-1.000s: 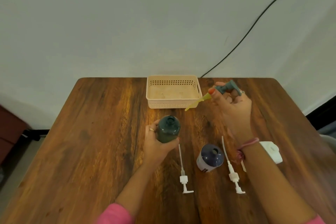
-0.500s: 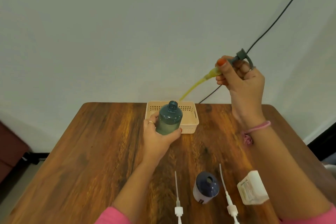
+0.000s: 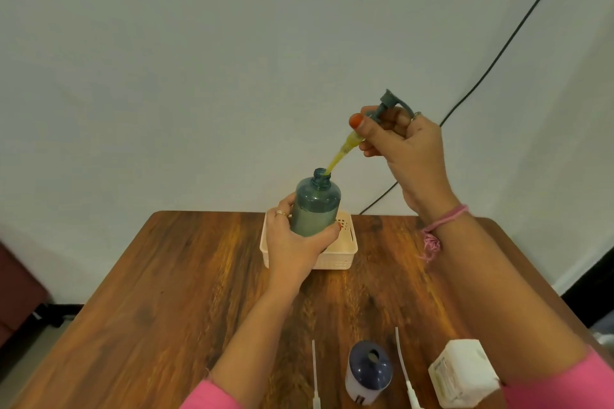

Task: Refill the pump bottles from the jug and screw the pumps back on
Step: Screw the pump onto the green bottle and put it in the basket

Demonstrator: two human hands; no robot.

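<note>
My left hand (image 3: 295, 244) grips a teal pump bottle (image 3: 315, 206), held upright above the table with its neck uncapped. My right hand (image 3: 403, 146) holds a grey-blue pump head (image 3: 385, 106) up and to the right of it; the pump's yellow-stained dip tube (image 3: 339, 156) slants down, its tip at the bottle's mouth. A dark blue bottle (image 3: 367, 370) with a white base stands uncapped near the table's front. Two white pumps (image 3: 314, 372) (image 3: 403, 368) lie on either side of it.
A cream plastic basket (image 3: 345, 252) sits at the back of the wooden table (image 3: 166, 292), behind the held bottle. A white carton-like container (image 3: 463, 373) stands at the front right under my right forearm. A black cable runs down the wall.
Both hands have risen higher in view. The pump's tube tip, which pointed beside the bottle, has come to the bottle's mouth. The camera has tilted up.
</note>
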